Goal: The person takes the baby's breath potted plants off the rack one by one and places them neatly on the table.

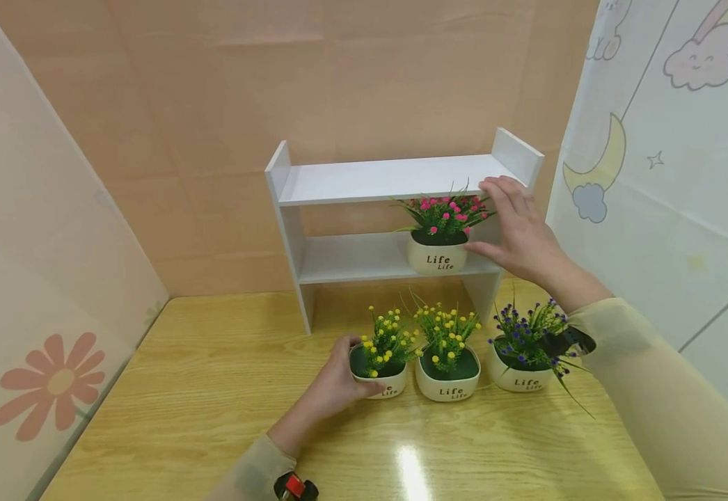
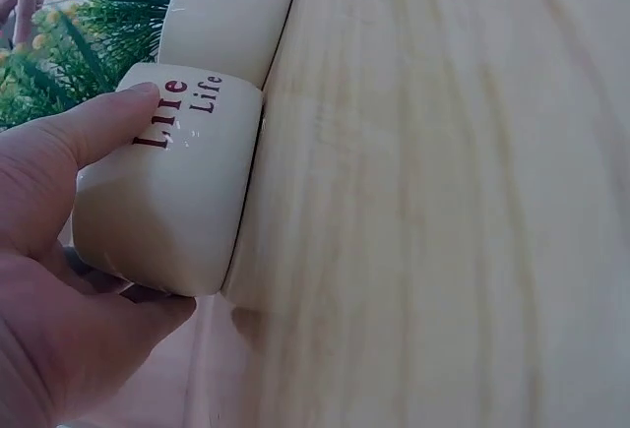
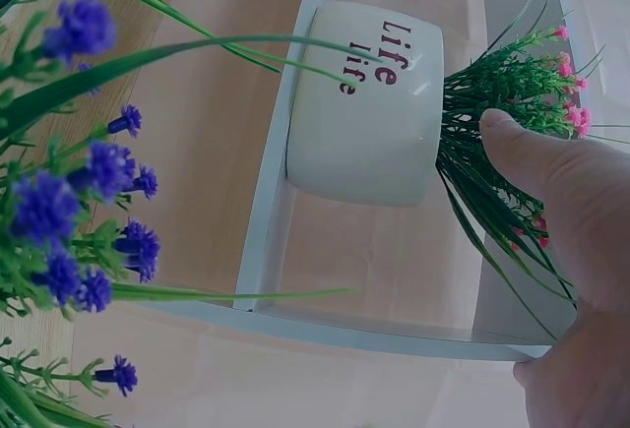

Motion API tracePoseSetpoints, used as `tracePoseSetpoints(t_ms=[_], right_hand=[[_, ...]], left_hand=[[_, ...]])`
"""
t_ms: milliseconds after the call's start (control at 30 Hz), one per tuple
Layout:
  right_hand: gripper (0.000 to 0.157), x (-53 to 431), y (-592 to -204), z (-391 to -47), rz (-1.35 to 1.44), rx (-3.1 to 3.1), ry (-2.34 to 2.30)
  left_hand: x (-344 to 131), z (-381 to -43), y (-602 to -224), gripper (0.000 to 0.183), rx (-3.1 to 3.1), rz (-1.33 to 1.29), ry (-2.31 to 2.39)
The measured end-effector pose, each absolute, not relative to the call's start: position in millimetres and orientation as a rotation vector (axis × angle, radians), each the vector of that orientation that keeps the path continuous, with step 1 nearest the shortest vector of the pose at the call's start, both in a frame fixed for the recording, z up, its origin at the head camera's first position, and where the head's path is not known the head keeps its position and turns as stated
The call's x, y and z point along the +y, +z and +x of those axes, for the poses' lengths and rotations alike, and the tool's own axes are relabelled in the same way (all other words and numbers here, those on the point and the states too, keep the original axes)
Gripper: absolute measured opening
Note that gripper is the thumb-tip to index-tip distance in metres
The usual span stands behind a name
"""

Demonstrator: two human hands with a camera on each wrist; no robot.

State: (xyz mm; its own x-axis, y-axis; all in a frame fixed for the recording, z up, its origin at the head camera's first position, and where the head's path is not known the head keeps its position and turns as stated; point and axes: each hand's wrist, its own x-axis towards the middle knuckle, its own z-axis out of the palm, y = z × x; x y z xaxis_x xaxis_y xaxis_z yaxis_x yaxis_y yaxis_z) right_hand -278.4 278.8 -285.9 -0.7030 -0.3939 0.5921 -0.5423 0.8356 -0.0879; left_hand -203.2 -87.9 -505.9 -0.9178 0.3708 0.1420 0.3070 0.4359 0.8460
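On the shelf's middle board sits a white pot of pink artificial flowers (image 1: 437, 255), its front lettered "Life". My right hand (image 1: 522, 229) is raised at its right, thumb and fingers spread; the right wrist view shows the thumb (image 3: 527, 152) by the leaves, not wrapped round the pot (image 3: 369, 103). Down on the table, my left hand (image 1: 337, 381) grips the leftmost pot of yellow flowers (image 1: 394, 385). Its thumb lies across the lettered front of that pot (image 2: 182, 202), the other fingers going behind, partly hidden.
A second pot of yellow flowers (image 1: 448, 387) stands just right of the held one. Farther right, under my right forearm, is a pot of purple flowers (image 1: 519, 380). The white two-tier shelf (image 1: 364, 181) stands at the back of the wooden table (image 1: 214, 369), before a cloth backdrop.
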Motion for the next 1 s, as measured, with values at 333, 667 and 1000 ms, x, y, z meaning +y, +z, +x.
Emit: tracePoseSetpoints(t_ms=[333,667,1000], right_hand=[[0.108,281,-288,-280,0.668,-2.462,0.361],[0.108,281,-287,-280,0.654,-2.484,0.377],[0.109,279,-285,-277,0.685,-2.452,0.369]], left_hand=[[-87,-204,-509,0.112,2.592,0.607,1.511],[-91,-202,-503,0.125,2.576,0.624,1.474],[-103,-191,-461,0.120,2.458,0.672,1.524]])
